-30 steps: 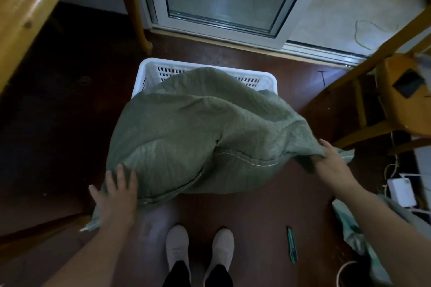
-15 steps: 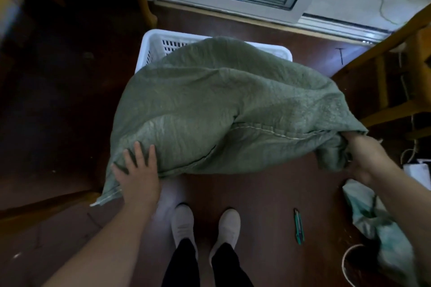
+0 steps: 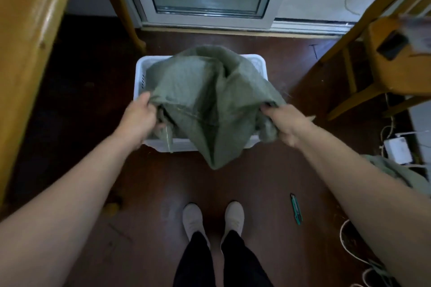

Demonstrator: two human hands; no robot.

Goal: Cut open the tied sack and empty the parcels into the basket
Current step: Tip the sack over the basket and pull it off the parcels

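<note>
Emptying step: the left hand (image 3: pixel 140 114) and right hand (image 3: pixel 284 123) each clutch a bunched corner of the sack (image 3: pixel 210 100), which hangs limp over the basket (image 3: pixel 142 65). The parcels are hidden, probably inside the basket. Next, shake the sack and lift it clear.

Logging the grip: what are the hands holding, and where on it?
Left hand and right hand each grip the green woven sack at its bunched edge.

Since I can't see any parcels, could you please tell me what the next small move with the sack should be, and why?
Probably lift the sack straight up and shake it. The left hand and right hand grip its edges, and it hangs limp over the basket, hiding the inside.
</note>
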